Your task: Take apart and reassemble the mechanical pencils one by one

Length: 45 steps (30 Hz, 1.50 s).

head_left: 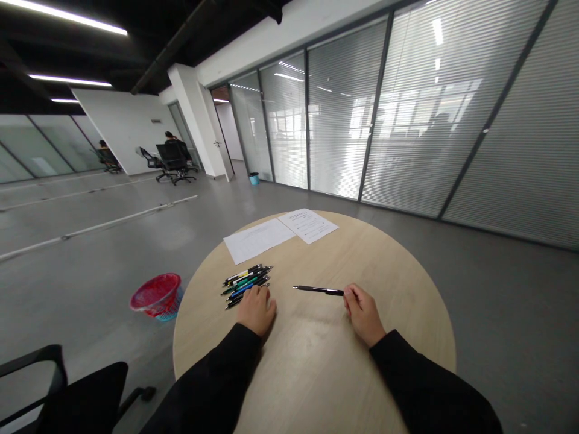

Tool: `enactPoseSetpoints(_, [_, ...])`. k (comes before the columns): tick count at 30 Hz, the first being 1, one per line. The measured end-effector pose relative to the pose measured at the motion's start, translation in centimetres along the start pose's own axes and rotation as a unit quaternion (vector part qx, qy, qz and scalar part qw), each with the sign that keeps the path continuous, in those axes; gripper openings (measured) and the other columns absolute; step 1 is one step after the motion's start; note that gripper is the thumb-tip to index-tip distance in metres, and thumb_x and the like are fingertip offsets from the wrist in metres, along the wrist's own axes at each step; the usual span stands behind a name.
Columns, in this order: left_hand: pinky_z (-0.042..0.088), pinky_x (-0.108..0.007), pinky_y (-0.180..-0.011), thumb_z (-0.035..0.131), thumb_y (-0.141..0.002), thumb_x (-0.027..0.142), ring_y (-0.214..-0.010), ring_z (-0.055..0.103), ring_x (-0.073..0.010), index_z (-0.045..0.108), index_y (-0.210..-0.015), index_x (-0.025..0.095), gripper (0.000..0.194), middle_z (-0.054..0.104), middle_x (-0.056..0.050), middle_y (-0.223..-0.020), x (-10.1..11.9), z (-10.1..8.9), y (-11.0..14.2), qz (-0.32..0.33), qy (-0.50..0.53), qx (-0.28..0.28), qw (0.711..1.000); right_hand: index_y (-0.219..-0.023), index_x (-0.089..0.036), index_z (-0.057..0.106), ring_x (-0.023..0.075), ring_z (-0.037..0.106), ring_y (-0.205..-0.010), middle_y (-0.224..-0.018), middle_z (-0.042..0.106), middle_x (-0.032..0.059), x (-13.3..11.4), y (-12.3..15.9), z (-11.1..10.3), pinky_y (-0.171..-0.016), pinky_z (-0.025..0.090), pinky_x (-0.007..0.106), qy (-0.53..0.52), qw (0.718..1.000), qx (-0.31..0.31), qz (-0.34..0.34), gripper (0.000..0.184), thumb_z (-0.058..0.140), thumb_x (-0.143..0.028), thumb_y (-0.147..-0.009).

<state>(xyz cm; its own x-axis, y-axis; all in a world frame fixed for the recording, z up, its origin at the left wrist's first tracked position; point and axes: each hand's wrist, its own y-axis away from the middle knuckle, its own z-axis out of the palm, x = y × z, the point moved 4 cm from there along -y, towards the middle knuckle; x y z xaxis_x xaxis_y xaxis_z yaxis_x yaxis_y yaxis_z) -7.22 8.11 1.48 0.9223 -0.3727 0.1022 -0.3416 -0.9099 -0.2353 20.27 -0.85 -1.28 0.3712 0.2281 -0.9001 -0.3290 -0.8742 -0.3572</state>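
- Pen [319, 290], black, is held sideways over the near-middle part of the table, with its narrow end pointed left toward the other pens; whether it's lifted or touching the wood can't really be told.
- It's pinched at its right end by the right hand [363, 313], thumb and fingers closed up snug with no gap seen.
- Pile of pens [246, 281] is bunched to the left, mostly black with bits of green, blue, yellow and white, all laid roughly the same way.
- Nearest edge of that pile is partly covered by the left hand [254, 311], fingers curled down; whether anything's actually gripped there can't be told.
- Both arms are covered by black sleeves [217, 377].
- Two sheets of paper [260, 240] are laid beyond the pile, near the far edge, one printed with larger text.
- Everything's set on a round light-wood table [312, 374].
- Off to the left, a red-lined basket [156, 295] is parked on the floor, with a black chair [85, 395] seen closer in.
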Motion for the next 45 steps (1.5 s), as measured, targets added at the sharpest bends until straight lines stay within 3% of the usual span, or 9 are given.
enactPoseSetpoints(5, [0.044, -0.040, -0.085, 0.050, -0.086, 0.026, -0.091, 0.057, -0.0278, 0.062, -0.087, 0.016, 0.016, 0.061, -0.012, -0.095, -0.7, 0.7, -0.1, 0.010, 0.036, 0.021, 0.999, -0.068, -0.022, 0.047, 0.0127, 0.044, -0.053, -0.058, 0.046, -0.0039, 0.0, 0.0, 0.0, -0.053, 0.034, 0.024, -0.002, 1.000, 0.002, 0.003, 0.042, 0.043, -0.050, -0.098])
enactPoseSetpoints(12, [0.047, -0.042, -0.083, 0.049, -0.088, 0.024, -0.090, 0.057, -0.0270, 0.061, -0.087, 0.017, 0.014, 0.063, -0.010, -0.092, -0.1, 0.7, 0.0, 0.075, 0.129, 0.051, 0.988, -0.067, -0.022, 0.047, 0.0126, 0.045, -0.052, -0.057, 0.046, -0.0041, 0.0, 0.0, 0.0, -0.053, 0.034, 0.024, -0.001, 1.000, 0.002, 0.000, 0.043, 0.042, -0.051, -0.098])
enactPoseSetpoints(18, [0.052, -0.036, -0.080, 0.053, -0.091, 0.028, -0.088, 0.062, -0.0204, 0.058, -0.114, 0.018, 0.025, 0.066, -0.008, -0.100, 1.8, -0.1, 0.1, 0.128, 0.320, 0.029, 0.938, -0.068, -0.022, 0.048, 0.0128, 0.044, -0.052, -0.056, 0.046, -0.0041, 0.1, 0.1, 0.1, -0.051, 0.034, 0.024, -0.001, 1.000, -0.004, 0.002, 0.042, 0.043, -0.051, -0.098])
enactPoseSetpoints(22, [0.052, -0.033, -0.081, 0.054, -0.092, 0.027, -0.086, 0.064, -0.0181, 0.061, -0.113, 0.018, 0.024, 0.069, -0.007, -0.097, 3.1, -0.7, 0.0, 0.128, 0.390, 0.004, 0.912, -0.068, -0.022, 0.048, 0.0125, 0.044, -0.052, -0.056, 0.046, -0.0043, 0.3, 0.1, 0.2, -0.051, 0.034, 0.024, -0.005, 1.000, -0.011, 0.004, 0.042, 0.043, -0.050, -0.098])
enactPoseSetpoints(27, [0.049, -0.030, -0.077, 0.056, -0.092, 0.029, -0.081, 0.063, -0.0173, 0.066, -0.096, 0.018, 0.015, 0.070, -0.004, -0.090, 3.7, -1.2, -0.1, 0.122, 0.379, -0.007, 0.917, -0.068, -0.022, 0.047, 0.0122, 0.044, -0.052, -0.057, 0.045, -0.0045, 0.1, 0.1, 0.2, -0.052, 0.034, 0.023, 0.003, 1.000, -0.023, -0.007, 0.040, 0.043, -0.047, -0.099])
enactPoseSetpoints(33, [0.046, -0.029, -0.072, 0.053, -0.092, 0.029, -0.076, 0.060, -0.0170, 0.063, -0.090, 0.018, 0.015, 0.067, -0.003, -0.083, 3.8, -1.6, -0.1, 0.106, 0.368, 0.019, 0.924, -0.072, -0.020, 0.054, 0.0132, 0.049, -0.057, -0.061, 0.051, -0.0024, -1.3, 0.4, 0.0, -0.057, 0.037, 0.024, 0.039, 0.997, -0.040, -0.046, 0.038, 0.041, -0.044, -0.099])
enactPoseSetpoints(37, [0.046, -0.030, -0.074, 0.049, -0.095, 0.032, -0.077, 0.058, -0.0176, 0.061, -0.091, 0.018, 0.019, 0.065, -0.003, -0.083, 4.0, -1.9, 0.2, 0.103, 0.366, 0.028, 0.925, -0.086, -0.019, 0.061, 0.0145, 0.053, -0.058, -0.067, 0.057, -0.0006, -1.1, 0.4, 0.5, -0.056, 0.041, 0.025, -0.001, 0.997, -0.075, -0.024, 0.031, 0.051, -0.047, -0.094])
enactPoseSetpoints(45, [0.045, -0.032, -0.074, 0.037, -0.099, 0.035, -0.077, 0.054, -0.0186, 0.053, -0.094, 0.020, 0.023, 0.059, -0.004, -0.084, 4.7, -2.0, 1.1, 0.140, 0.358, -0.018, 0.923, -0.082, -0.019, 0.063, 0.0158, 0.056, -0.057, -0.066, 0.061, 0.0012, -0.5, 0.3, 0.6, -0.055, 0.045, 0.026, -0.064, 0.994, -0.086, 0.027, 0.038, 0.054, -0.055, -0.091])
